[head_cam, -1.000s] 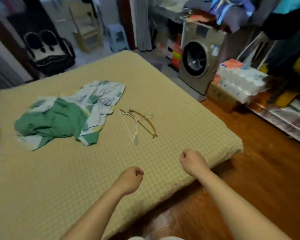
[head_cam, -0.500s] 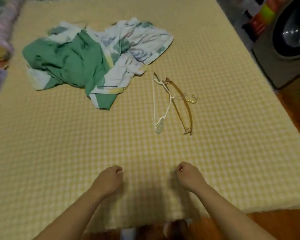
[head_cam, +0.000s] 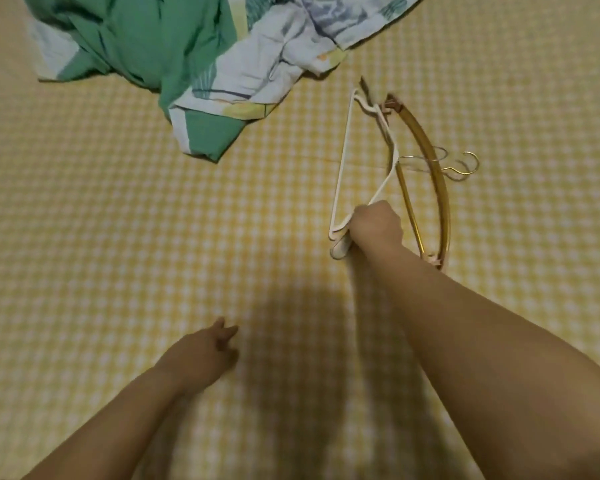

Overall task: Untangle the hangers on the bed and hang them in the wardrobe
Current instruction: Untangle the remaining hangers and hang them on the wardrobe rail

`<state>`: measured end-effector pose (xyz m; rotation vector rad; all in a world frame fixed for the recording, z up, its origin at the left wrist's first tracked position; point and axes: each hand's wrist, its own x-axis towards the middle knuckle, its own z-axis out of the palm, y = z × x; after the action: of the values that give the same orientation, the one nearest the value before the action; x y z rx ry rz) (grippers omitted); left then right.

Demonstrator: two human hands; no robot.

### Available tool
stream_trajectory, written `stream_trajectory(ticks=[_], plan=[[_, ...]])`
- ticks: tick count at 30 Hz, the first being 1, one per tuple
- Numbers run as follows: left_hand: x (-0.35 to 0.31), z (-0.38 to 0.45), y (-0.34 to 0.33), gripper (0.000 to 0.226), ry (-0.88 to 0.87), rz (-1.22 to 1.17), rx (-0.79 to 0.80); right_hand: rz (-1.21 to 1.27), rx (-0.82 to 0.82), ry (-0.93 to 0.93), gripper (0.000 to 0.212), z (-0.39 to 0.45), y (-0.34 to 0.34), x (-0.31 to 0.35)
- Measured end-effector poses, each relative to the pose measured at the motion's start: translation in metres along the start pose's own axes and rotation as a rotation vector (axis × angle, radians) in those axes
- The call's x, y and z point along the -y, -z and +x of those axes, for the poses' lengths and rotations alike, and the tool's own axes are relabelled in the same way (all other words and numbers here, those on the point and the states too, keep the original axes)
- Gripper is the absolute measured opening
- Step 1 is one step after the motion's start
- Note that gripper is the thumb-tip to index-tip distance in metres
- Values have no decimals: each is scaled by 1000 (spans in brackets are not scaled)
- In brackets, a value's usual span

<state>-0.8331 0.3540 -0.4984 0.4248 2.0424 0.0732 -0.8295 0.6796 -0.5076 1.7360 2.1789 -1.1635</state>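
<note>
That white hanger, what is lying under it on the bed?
The white hanger crosses over the gold hanger near their tops, on the checked bed cover. The right hand grips its lower end, hiding what lies beneath there.

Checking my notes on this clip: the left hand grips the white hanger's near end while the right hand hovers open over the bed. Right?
Not quite: the hands are swapped. In the head view the right hand grips the white hanger at its near end, while the left hand hovers open over the bed.
</note>
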Motion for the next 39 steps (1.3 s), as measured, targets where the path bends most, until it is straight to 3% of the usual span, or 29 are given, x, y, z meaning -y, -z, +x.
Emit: stream_trajectory(ticks=[5,8,11,14,16,19,21,26,31,36,39], plan=[[-32,-19,-1,52,-46,-162,-88,345,35,166,22,-97,39,-38],[-77,-43,-7,30,-137,-657,-273,462,77,217,24,-154,46,-75],[-129,-65,-9,22,-80,-1313,-42,360,153,323,17,-193,40,-102],[-151,-69,-7,24,-3,-1529,4,406,208,347,8,-213,42,-102],[-152,-71,0,20,-14,-1607,-63,530,344,241,8,-218,45,-99],[-151,-77,11,17,-38,-1719,-95,844,700,48,17,-229,48,-94],[-148,-83,12,17,-51,-1760,-77,897,758,44,22,-238,50,-94],[-152,-98,4,25,-45,-1899,-135,435,370,280,33,-247,41,-91],[-167,-103,-3,26,-70,-1884,-202,447,199,248,31,-255,38,-99],[-174,-101,-8,26,-63,-1897,-228,548,257,174,22,-240,37,-103],[-173,-97,-11,36,16,-1735,-252,476,229,269,24,-237,40,-108]])
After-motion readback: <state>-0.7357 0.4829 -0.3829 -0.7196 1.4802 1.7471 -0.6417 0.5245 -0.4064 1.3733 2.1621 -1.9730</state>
